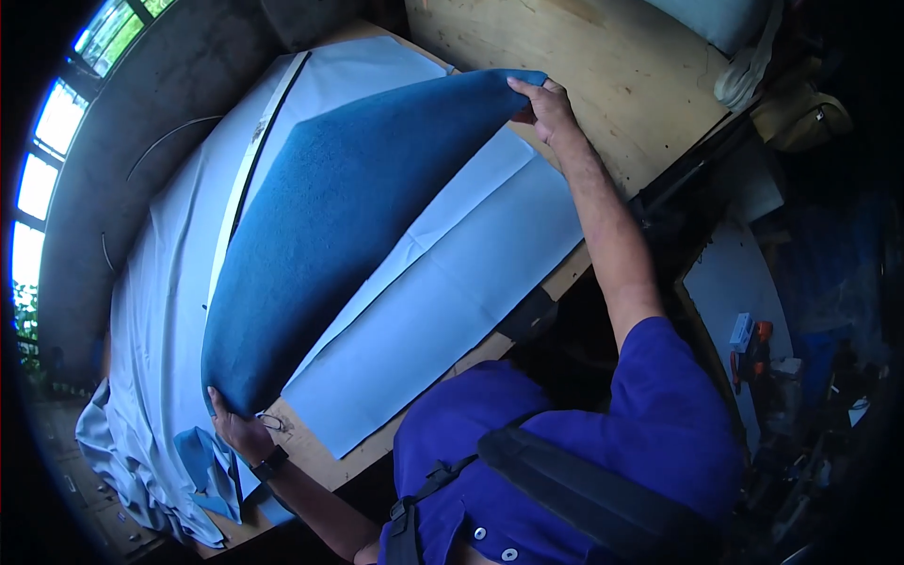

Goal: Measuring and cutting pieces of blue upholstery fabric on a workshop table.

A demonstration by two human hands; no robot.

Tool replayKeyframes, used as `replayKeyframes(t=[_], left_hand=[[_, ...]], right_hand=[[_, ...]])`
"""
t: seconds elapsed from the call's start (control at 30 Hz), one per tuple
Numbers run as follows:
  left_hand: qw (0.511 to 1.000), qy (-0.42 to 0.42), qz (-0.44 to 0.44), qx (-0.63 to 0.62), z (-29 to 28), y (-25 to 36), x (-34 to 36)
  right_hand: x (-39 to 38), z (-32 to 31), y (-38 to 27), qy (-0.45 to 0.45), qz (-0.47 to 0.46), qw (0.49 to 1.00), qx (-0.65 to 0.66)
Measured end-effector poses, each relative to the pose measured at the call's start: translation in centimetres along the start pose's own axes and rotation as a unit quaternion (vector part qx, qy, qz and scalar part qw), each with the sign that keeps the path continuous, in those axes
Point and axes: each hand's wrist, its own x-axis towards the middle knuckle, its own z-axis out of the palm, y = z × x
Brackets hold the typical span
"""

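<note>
A large piece of dark teal upholstery fabric [325, 217] stretches across the middle, raised and curving between my two hands. My right hand [546, 108] pinches its far right corner, thumb on top. At its near left corner, my left hand [240, 428] grips the edge, thumb on the upper face. Beneath it lies pale, light-blue-looking sheet material [461, 273] with a straight cut edge and a fold line. A long straight strip [250, 169], pale with a dark edge, lies on the pale cloth just beyond the teal piece.
The wooden table [565, 47] shows bare at the far right. Bunched pale cloth [141, 471] hangs over the left end, with a teal scrap [200, 457] near my left wrist. Orange-handled tools [753, 353] rest at the right. A dark wall [113, 141] with windows borders the left.
</note>
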Motion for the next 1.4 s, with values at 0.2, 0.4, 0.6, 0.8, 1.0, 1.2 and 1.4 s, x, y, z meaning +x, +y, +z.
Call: replayKeyframes(t=[0.2,0.4,0.6,0.8,1.0,1.2,1.4], left_hand=[[0.658,-0.107,-0.46,-0.586,4.4,2.5,-5.4],[0.608,-0.177,-0.6,-0.489,9.0,2.6,-15.0],[0.643,-0.212,-0.605,-0.419,8.7,3.1,-15.8],[0.645,-0.213,-0.589,-0.438,9.0,7.4,-15.4],[0.642,-0.225,-0.586,-0.44,9.3,7.7,-15.3],[0.643,-0.198,-0.601,-0.431,9.4,7.3,-16.3],[0.628,-0.217,-0.606,-0.437,9.4,6.5,-16.2]], right_hand=[[-4.5,-7.8,7.9,0.069,0.125,0.987,-0.079],[-10.6,-16.2,16.2,0.148,0.24,0.931,-0.233],[-10.1,-17.9,15.4,0.114,0.225,0.887,-0.387],[-9.1,-22.1,14.7,0.166,0.123,0.79,-0.578],[-8.1,-23.8,14.7,0.137,0.118,0.803,-0.568],[-7.4,-24.3,14.0,0.084,0.095,0.831,-0.541],[-7.0,-24.2,13.9,0.108,0.13,0.832,-0.529]])
